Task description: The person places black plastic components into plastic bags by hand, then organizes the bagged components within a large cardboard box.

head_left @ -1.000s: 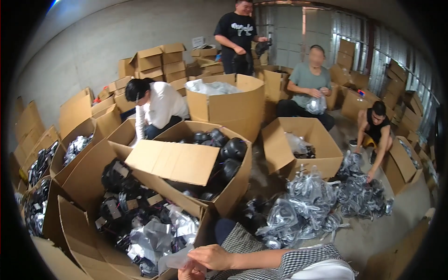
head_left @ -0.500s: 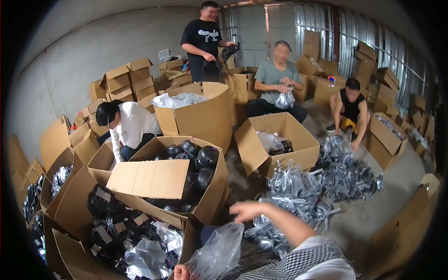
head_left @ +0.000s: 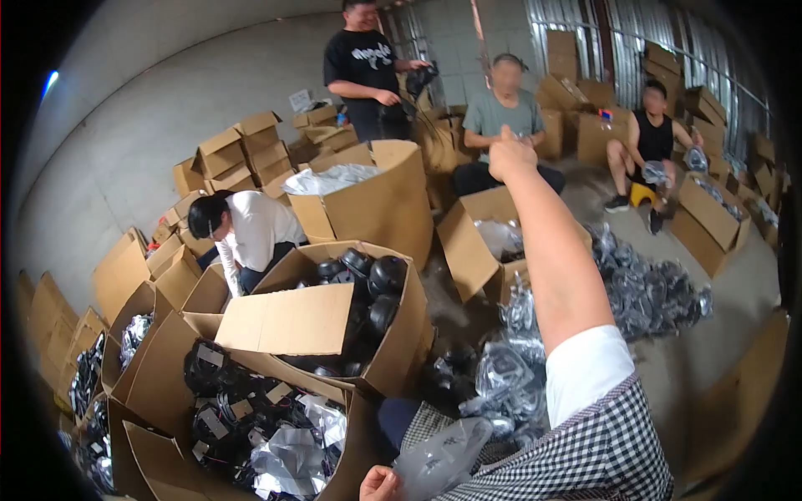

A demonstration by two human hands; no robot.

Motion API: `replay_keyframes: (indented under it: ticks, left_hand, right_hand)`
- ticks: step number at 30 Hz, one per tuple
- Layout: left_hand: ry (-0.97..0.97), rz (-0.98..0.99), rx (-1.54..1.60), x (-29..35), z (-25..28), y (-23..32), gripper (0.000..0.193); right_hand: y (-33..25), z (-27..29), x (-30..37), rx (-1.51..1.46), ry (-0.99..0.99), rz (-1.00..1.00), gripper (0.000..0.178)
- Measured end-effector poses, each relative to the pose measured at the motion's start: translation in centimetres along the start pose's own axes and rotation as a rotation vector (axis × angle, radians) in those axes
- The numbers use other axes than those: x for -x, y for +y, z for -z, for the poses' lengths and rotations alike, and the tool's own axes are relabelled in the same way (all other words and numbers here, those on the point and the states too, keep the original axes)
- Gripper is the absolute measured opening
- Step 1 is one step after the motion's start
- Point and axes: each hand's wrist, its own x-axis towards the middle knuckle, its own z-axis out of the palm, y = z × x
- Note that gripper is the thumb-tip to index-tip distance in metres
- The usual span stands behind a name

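Low at the front edge, my left hand (head_left: 380, 484) is closed on a clear plastic bag (head_left: 444, 457), which lies over my lap on a checked apron (head_left: 614, 438). My right hand (head_left: 511, 157) is raised at the end of an outstretched arm, well away from the bag. Its fingers are curled together; whether they hold anything is hidden. Beyond the bag and under my right arm lies a heap of dark parts in clear bags (head_left: 639, 288). Left of my left hand stands a carton (head_left: 159, 455) of loose black parts with cables (head_left: 230, 409).
Another carton (head_left: 409, 334) holds round black housings (head_left: 384, 275), its flap (head_left: 288, 320) folded over. An open box (head_left: 468, 259) stands ahead. Co-workers: one in white (head_left: 255, 225) bending, one standing in black (head_left: 359, 67), one seated in green (head_left: 480, 117), one on a yellow stool (head_left: 642, 194).
My right hand has swung up and forward, away from the bag. The bag has sunk lower onto my lap. The co-worker at the right has straightened up, holding bagged parts.
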Motion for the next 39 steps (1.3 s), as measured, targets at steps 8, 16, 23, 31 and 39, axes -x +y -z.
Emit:
replay_keyframes:
  ticks: [8,16,23,31,39]
  left_hand:
    - [0.125,0.074,-0.063,1.1,1.7,1.4,0.018]
    - [0.086,0.074,-0.148,1.8,2.8,0.4,0.014]
    - [0.087,0.017,-0.065,-0.3,0.4,1.1,0.013]
    - [0.165,0.031,0.031,-1.9,-2.9,2.0,0.015]
    - [0.026,-0.276,0.29,-7.9,-4.0,1.5,0.01]
  right_hand:
    - [-0.5,-2.5,2.8,-0.033,-0.022,0.109,0.04]
    - [-2.1,-2.3,3.8,-0.067,-0.152,0.04,0.043]
    - [-0.9,-0.6,1.6,-0.057,-0.026,0.015,0.045]
    - [-6.2,4.9,-1.3,0.151,0.339,0.214,0.047]
    - [-13.4,19.1,1.2,-0.007,0.389,0.551,0.034]
